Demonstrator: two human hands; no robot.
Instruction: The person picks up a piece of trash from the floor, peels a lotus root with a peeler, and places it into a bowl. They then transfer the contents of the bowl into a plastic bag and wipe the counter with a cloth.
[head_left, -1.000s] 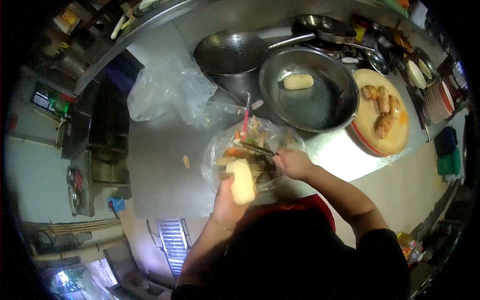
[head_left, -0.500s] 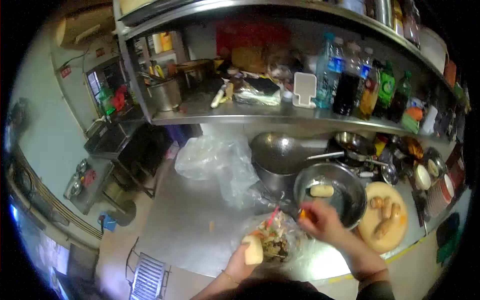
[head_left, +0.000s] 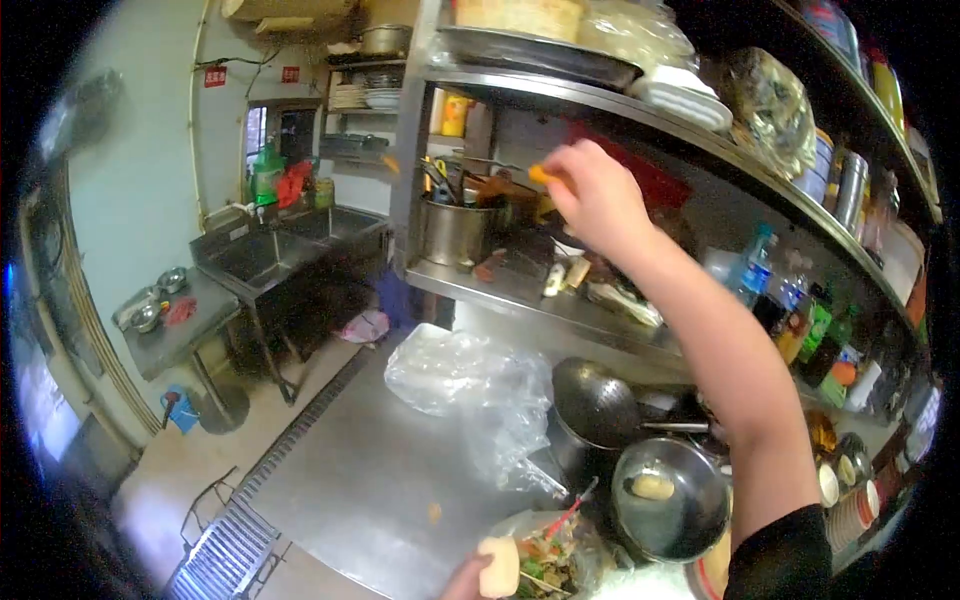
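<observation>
My right hand [head_left: 592, 198] is raised high in front of the middle shelf, fingers closed on a small orange thing [head_left: 540, 176]; I cannot tell what it is. It is next to a metal pot of utensils [head_left: 455, 232] on the shelf. My left hand [head_left: 458, 585] is only just in view at the bottom edge and holds a pale peeled potato [head_left: 498, 567] upright. The potato is beside a clear bag of vegetable peelings [head_left: 556, 560] on the steel counter [head_left: 350, 480].
A steel pan [head_left: 690, 520] with one peeled potato [head_left: 652, 487] stands right of the peelings, a dark wok [head_left: 595, 400] behind it. A crumpled plastic bag [head_left: 465, 385] lies on the counter. Bottles [head_left: 790, 305] line the shelf at right. A sink [head_left: 265, 250] stands far left.
My right hand rose from the peelings bag, past the pan, up to the shelf with the orange thing. The view tilted up. My left hand kept the potato.
</observation>
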